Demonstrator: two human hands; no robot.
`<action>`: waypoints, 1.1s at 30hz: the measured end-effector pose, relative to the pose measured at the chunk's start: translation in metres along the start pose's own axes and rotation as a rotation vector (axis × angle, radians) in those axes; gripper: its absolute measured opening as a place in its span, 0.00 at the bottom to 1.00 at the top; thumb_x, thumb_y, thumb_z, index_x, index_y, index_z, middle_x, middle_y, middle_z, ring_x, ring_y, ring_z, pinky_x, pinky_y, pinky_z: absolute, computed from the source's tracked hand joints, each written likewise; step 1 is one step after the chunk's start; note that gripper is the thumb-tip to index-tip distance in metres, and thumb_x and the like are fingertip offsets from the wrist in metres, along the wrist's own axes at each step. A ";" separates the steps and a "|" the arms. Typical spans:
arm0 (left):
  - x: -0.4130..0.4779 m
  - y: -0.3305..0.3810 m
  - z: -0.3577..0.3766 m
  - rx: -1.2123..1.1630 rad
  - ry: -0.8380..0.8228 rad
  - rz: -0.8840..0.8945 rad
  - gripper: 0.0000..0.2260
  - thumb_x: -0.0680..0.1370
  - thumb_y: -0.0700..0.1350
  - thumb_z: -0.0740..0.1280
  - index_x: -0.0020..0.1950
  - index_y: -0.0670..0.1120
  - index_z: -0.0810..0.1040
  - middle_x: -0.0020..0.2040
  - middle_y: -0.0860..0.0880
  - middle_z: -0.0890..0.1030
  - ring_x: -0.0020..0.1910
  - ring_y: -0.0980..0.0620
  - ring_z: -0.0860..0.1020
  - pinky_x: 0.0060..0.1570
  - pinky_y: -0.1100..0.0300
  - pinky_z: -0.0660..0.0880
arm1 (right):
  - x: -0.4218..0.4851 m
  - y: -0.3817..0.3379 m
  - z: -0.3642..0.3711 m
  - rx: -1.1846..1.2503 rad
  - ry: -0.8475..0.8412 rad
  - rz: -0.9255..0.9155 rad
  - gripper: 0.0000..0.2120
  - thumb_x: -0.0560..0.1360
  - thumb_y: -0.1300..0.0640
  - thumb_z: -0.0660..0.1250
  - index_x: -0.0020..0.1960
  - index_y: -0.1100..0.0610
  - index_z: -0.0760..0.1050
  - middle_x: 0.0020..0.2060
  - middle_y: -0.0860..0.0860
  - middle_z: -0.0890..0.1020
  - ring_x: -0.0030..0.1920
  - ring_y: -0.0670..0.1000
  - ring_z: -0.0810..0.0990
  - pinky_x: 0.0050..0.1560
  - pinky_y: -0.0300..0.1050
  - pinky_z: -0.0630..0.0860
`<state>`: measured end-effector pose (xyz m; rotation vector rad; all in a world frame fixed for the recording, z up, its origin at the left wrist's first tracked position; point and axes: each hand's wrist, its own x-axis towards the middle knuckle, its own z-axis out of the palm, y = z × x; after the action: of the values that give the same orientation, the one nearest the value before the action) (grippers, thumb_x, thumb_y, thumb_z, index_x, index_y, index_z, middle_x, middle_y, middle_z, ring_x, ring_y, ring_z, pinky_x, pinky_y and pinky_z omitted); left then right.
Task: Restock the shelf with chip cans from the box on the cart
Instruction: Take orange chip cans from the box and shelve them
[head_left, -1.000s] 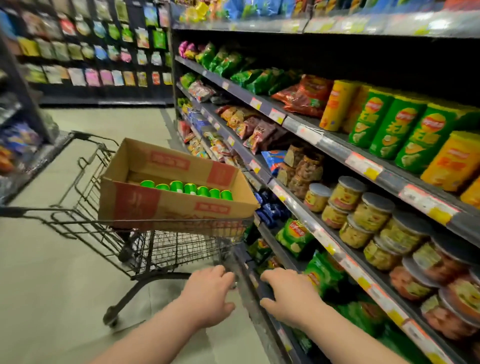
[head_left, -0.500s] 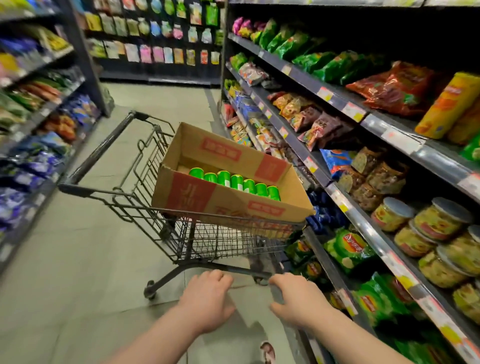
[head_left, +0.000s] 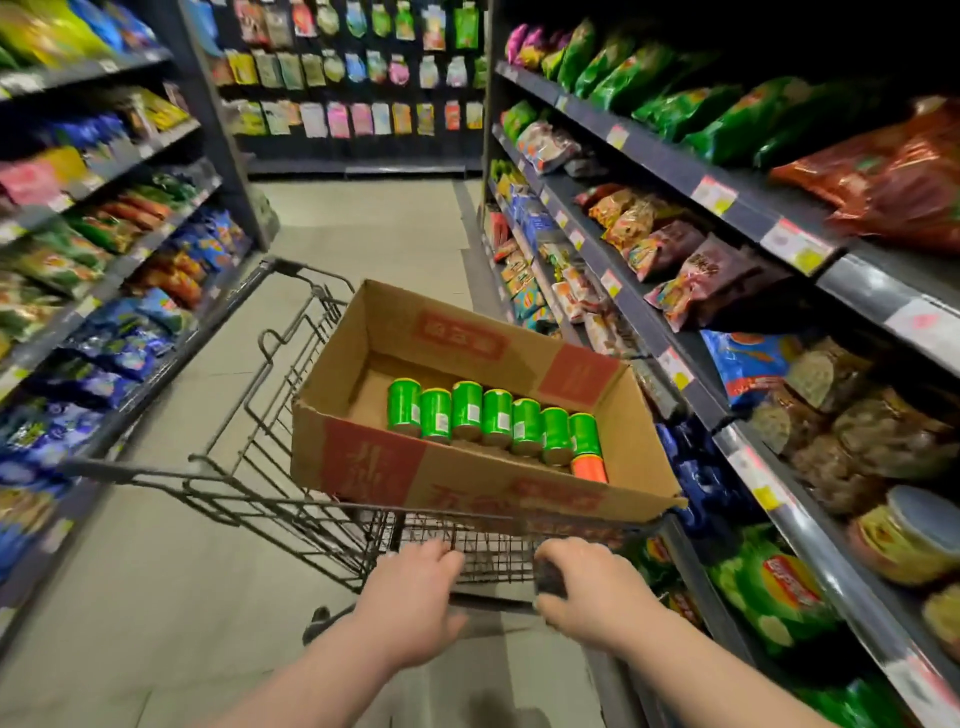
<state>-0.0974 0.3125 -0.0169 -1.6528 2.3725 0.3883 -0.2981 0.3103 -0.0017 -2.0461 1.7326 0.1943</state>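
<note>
ok so nothing's been stocked yet, this is all cart-shuffling. Both hands are on the cart (head_left: 249, 410): the left hand (head_left: 410, 597) has its fingers curled over the near rail, and the right hand (head_left: 592, 592) is wrapped round the dark bar just beside it, same grip as a second ago. What's changed is the view. A moment back it faced the right-hand shelf (head_left: 748, 457) with the tall chip tubes at the upper right of the frame; now it has swung down the aisle and those tubes are out of shot. The box (head_left: 363, 467) sits closer to the centre of the frame, and you can see deeper into it. The green cans (head_left: 496, 418) lie in a row along its near side, and an orange can (head_left: 589, 469) now shows at the right end. The box rides on top of the cart, close to the shelving. My read: still lining the cart up, so one hand has to let go and dip into the box before any restocking happens.
</note>
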 end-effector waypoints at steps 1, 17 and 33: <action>0.015 0.004 -0.007 0.014 0.007 0.000 0.24 0.75 0.57 0.61 0.69 0.50 0.66 0.64 0.49 0.71 0.64 0.46 0.69 0.62 0.53 0.68 | 0.010 0.010 -0.007 0.019 0.007 0.002 0.23 0.74 0.45 0.62 0.68 0.47 0.67 0.65 0.49 0.73 0.64 0.54 0.72 0.63 0.49 0.70; 0.142 0.041 -0.057 0.040 -0.044 -0.041 0.26 0.77 0.58 0.60 0.72 0.50 0.63 0.68 0.49 0.69 0.66 0.47 0.68 0.66 0.52 0.65 | 0.120 0.131 -0.043 0.201 -0.028 0.110 0.23 0.74 0.45 0.64 0.67 0.46 0.67 0.67 0.50 0.73 0.63 0.53 0.74 0.60 0.48 0.73; 0.260 0.000 -0.054 -0.007 -0.203 0.073 0.26 0.77 0.59 0.61 0.73 0.52 0.63 0.69 0.50 0.68 0.67 0.49 0.67 0.67 0.53 0.65 | 0.210 0.170 -0.037 0.251 -0.125 0.328 0.22 0.74 0.48 0.64 0.67 0.52 0.69 0.61 0.54 0.75 0.60 0.56 0.76 0.59 0.49 0.73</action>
<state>-0.1879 0.0653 -0.0522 -1.4573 2.2867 0.5501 -0.4258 0.0867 -0.0913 -1.5352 1.8979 0.1908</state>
